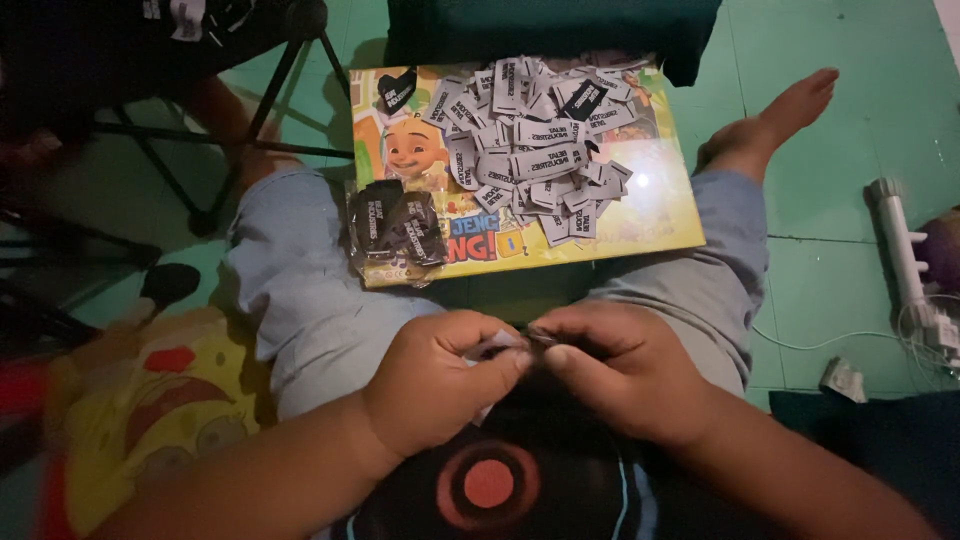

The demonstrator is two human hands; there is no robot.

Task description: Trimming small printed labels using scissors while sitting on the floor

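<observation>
Hands are seen close together low in the middle of the view, over the lap. A small grey cloth label (497, 345) is pinched between the thumb and fingers of the left hand (440, 385), which is curled almost shut around it. The same label is touched at its edge by the fingertips of the right hand (620, 370), which are also pinched together; how much of it is gripped there cannot be told.

Light blue trousers (300, 290) are worn on the bent legs at both sides of the hands. A yellow cartoon pillow (150, 400) is seen at the left, just beside the leg.

Farther away, a bright yellow picture board (650, 220) is laid on the green floor (850, 150) between the knees. A big heap of grey labels (540, 140) is piled on the far part of it. A small bundle of black labels (395, 225) is placed on its near left corner. A bare foot (775, 120) is rested on the floor at the right of the board. A white plastic tool (905, 250) is left well apart at the far right.
</observation>
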